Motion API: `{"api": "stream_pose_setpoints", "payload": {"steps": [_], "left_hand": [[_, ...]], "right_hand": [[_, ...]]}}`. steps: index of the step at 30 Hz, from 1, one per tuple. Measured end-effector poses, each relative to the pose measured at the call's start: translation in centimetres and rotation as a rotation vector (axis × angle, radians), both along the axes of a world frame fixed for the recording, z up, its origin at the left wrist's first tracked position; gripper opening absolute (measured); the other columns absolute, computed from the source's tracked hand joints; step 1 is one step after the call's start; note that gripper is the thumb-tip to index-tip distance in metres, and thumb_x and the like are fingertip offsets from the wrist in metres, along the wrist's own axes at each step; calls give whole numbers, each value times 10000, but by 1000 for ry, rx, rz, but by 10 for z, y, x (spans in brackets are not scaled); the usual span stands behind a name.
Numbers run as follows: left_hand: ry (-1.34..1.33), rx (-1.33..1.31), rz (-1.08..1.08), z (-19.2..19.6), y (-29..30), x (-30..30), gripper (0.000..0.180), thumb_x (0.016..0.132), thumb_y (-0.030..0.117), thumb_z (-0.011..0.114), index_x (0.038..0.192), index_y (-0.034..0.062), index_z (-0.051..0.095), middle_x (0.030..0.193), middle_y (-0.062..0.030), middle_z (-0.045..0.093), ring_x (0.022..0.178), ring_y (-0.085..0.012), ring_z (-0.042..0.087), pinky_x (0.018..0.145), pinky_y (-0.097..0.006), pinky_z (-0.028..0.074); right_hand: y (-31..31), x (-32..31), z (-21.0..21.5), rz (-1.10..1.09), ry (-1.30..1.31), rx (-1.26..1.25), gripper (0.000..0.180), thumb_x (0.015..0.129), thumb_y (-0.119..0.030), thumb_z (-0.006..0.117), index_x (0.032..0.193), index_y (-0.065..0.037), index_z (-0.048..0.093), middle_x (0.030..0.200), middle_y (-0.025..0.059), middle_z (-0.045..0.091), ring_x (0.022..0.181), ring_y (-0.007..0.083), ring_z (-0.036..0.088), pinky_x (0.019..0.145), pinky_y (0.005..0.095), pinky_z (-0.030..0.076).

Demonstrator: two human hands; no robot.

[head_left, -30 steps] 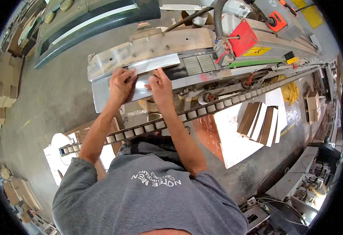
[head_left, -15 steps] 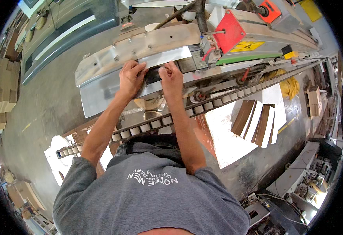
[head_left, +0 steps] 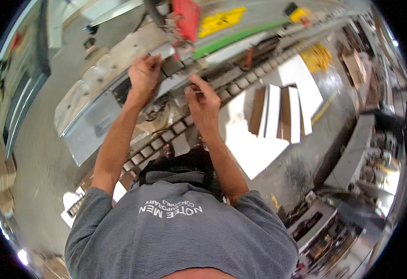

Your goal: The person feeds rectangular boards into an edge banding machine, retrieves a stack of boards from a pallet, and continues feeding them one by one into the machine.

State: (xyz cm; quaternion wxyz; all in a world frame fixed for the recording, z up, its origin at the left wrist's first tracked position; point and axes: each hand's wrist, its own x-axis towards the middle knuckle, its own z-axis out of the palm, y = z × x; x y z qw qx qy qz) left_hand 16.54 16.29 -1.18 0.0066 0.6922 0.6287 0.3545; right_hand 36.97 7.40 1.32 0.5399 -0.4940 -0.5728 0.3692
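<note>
My left hand (head_left: 144,81) is over the machine's metal bed, its fingers bent and pressed together beside the light metal strip (head_left: 167,51). Whether anything is pinched in them is too blurred to tell. Below and left of that hand lies a dark opening (head_left: 122,91) in the bed, with a smooth grey metal plate (head_left: 85,135) further left. In the air near the roller chain track (head_left: 231,89) is my right hand (head_left: 204,104), thumb and forefinger apart and nothing visible between them.
A worn metal guard (head_left: 110,63) runs along the bed's far side. Beyond it stand a red panel (head_left: 185,21) and a green strip (head_left: 240,39). White and brown boards (head_left: 277,114) lie to the right, below a yellow cloth (head_left: 316,58). Cabled equipment (head_left: 324,232) stands lower right.
The view has shifted and turned, so the machine sits further left. My right hand has come away from the dark opening towards me. My left hand has moved along the bed towards the red panel.
</note>
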Motion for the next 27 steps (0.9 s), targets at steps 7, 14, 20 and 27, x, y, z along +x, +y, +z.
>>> {"api": "stream_pose_setpoints", "payload": {"steps": [7, 14, 20, 27], "left_hand": [[-106, -65, -81, 26, -16, 25, 264, 843, 231, 760, 1042, 59, 744, 808, -133, 660, 700, -299, 639, 678, -382, 521], [-318, -74, -142, 17, -84, 5, 200, 850, 82, 727, 1039, 17, 732, 759, -129, 637, 647, -217, 620, 623, -309, 498], [-340, 2, -184, 24, -128, 0, 239, 820, 27, 737, 1058, 15, 728, 847, -132, 656, 759, -259, 637, 698, -337, 519], [-4, 47, -536, 110, -169, 2, 472, 753, 110, 803, 1208, 120, 679, 1236, -112, 596, 1261, -360, 494, 981, -483, 446]], "right_hand": [[-48, 153, 5, -584, -844, 33, 442, 898, -125, 661, 1295, 43, 565, 1244, 282, 594, 1175, 425, 506, 1025, 547, 411], [-57, 197, -37, -728, -1109, -296, 550, 826, -143, 710, 1329, 7, 543, 1331, 256, 560, 1212, 467, 478, 1018, 587, 397], [-80, 203, -40, -678, -999, -210, 514, 858, -94, 678, 1344, 5, 546, 1352, 246, 550, 1253, 463, 449, 1069, 597, 318], [-98, 87, 17, 166, -800, 305, 516, 755, 13, 704, 1260, -37, 610, 1311, 142, 593, 1184, 346, 534, 1003, 474, 411]]}}
